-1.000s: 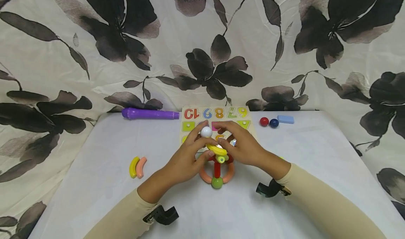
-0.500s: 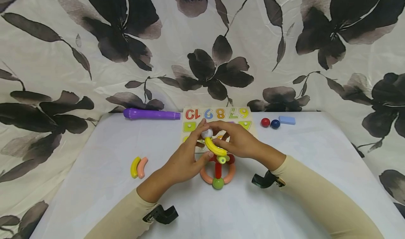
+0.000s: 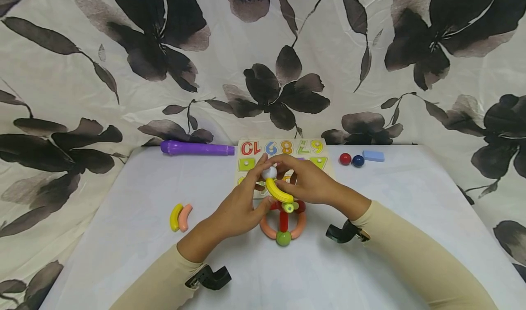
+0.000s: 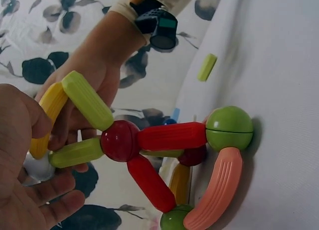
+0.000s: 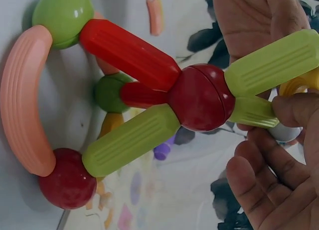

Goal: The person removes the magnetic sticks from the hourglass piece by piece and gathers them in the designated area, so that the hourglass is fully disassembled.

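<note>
A ball-and-stick building toy (image 5: 202,98) stands between the hands, its ring of salmon curved sticks (image 5: 25,100) and a green ball (image 3: 283,239) down at the table. Light-green sticks (image 5: 132,140) and red sticks (image 4: 172,136) join at dark red balls. At the top, a yellow curved stick (image 3: 277,191) meets a white ball (image 3: 269,172). My left hand (image 3: 242,205) holds this top part, index finger by the ball and thumb near the stick's lower end. My right hand (image 3: 312,182) pinches where ball and stick meet. Some fingertips are hidden.
Behind the toy lies a number puzzle board (image 3: 277,155), with a purple tube-shaped object (image 3: 197,148) to its left. A red ball (image 3: 345,159), blue ball (image 3: 358,161) and light-blue block (image 3: 373,156) sit back right. Yellow (image 3: 175,217) and salmon (image 3: 185,217) curved sticks lie left.
The yellow curved stick has swung steeper, its upper end now against the white ball. My right hand has shifted left, its index finger coming onto the ball. Little differs over the last half second.
</note>
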Motion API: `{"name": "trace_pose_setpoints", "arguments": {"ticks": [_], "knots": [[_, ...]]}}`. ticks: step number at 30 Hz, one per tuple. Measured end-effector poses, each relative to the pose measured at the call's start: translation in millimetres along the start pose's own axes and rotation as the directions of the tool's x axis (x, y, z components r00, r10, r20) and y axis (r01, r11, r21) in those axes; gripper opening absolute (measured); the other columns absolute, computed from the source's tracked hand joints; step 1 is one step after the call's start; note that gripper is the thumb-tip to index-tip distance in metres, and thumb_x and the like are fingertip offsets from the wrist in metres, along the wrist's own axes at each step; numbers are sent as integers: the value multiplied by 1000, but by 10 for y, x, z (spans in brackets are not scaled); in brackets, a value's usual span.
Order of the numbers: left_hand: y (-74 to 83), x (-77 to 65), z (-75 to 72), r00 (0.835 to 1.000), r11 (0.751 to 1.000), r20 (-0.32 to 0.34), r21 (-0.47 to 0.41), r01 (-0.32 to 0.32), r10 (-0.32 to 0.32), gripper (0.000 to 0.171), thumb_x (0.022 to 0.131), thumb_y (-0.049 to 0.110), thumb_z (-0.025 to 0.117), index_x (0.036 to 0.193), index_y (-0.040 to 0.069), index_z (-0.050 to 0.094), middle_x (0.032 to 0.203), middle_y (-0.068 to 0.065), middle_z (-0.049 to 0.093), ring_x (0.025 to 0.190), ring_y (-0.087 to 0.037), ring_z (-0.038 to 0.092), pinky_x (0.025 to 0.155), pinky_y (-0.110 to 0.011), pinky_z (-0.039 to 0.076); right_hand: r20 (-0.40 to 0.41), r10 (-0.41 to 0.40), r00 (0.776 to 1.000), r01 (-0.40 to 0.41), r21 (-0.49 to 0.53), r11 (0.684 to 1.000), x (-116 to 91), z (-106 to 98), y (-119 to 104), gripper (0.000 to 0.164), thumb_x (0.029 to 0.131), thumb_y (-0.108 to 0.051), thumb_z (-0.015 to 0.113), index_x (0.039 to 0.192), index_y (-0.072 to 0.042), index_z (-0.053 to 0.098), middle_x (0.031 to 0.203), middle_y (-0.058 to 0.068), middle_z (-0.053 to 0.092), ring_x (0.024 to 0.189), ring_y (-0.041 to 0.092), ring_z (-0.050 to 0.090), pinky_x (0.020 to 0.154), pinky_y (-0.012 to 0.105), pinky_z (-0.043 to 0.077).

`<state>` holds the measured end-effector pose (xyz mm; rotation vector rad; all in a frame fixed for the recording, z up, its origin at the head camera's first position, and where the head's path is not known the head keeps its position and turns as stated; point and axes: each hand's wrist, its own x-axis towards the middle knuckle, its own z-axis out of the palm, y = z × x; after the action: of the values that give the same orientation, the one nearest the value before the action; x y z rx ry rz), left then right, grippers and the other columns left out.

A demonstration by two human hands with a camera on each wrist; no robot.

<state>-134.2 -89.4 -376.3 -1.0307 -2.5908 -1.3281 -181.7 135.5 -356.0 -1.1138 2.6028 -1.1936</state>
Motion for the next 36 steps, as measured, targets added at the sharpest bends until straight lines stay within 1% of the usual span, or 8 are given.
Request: {"name": "trace_pose_setpoints", "arguments": {"ticks": [3, 6, 12, 16, 22, 25, 30, 36], "knots": [[14, -1, -11, 1000, 1000, -7, 21, 5, -5, 80, 94, 5, 69, 159, 12, 23, 171, 0, 9, 126, -19, 53, 99, -43, 52, -3, 22, 1000, -22, 3, 1000, 4, -3, -6, 56, 93, -11, 75, 144, -14, 52, 116, 5, 71, 99, 18, 65, 74, 29, 58], [36, -24, -25, 999, 996, -34, 84, 12, -9, 79, 93, 9, 73, 157, 16, 29, 170, -5, 12, 128, -23, 53, 100, -42, 52, -9, 43, 999, -43, 8, 999, 3, -3, -15, 54, 92, -12, 75, 142, -15, 53, 113, 2, 70, 96, 17, 64, 71, 29, 59], [138, -78, -44, 995, 972, -96, 228, 57, -36, 63, 88, 32, 82, 144, 23, 54, 154, -11, 37, 128, -33, 54, 100, -50, 52, -28, 54, 998, -54, -4, 999, -12, 2, -31, 52, 92, -13, 76, 140, -16, 54, 107, -1, 69, 94, 16, 62, 69, 29, 58], [208, -76, -39, 990, 959, -111, 260, 112, -85, 61, 84, 39, 86, 139, 25, 61, 142, -11, 45, 120, -32, 55, 96, -49, 53, -43, 53, 998, -53, -13, 998, -14, 9, -25, 51, 93, -14, 76, 139, -16, 54, 106, -2, 69, 94, 15, 62, 69, 29, 58], [263, -76, 0, 977, 956, -117, 216, 198, -176, 64, 81, 32, 90, 138, 24, 61, 134, -9, 49, 115, -26, 56, 93, -44, 54, -66, 47, 997, -48, -6, 999, -12, 19, -12, 50, 92, -14, 78, 136, -14, 56, 105, 0, 68, 92, 15, 64, 72, 29, 58], [255, -77, 18, 975, 961, -117, 179, 210, -191, 68, 79, 25, 91, 139, 21, 59, 134, -9, 49, 112, -24, 59, 92, -40, 55, -66, 62, 996, -62, 11, 998, -8, 25, -10, 52, 91, -16, 80, 136, -14, 55, 104, 0, 69, 90, 15, 65, 75, 29, 58], [231, -73, 22, 974, 966, -105, 145, 215, -201, 72, 78, 19, 92, 140, 18, 55, 139, -10, 48, 117, -26, 60, 94, -40, 55, -57, 84, 995, -84, 13, 996, 1, 31, -14, 57, 91, -18, 80, 142, -16, 54, 104, -1, 70, 89, 15, 66, 75, 29, 58], [146, -87, 47, 976, 954, -66, 210, 215, -206, 71, 82, 18, 89, 143, 19, 53, 145, -7, 49, 128, -26, 55, 101, -44, 52, -39, 87, 995, -88, -16, 996, 11, 50, -19, 60, 92, -18, 78, 147, -18, 54, 103, -2, 70, 91, 15, 64, 74, 30, 58]]}}
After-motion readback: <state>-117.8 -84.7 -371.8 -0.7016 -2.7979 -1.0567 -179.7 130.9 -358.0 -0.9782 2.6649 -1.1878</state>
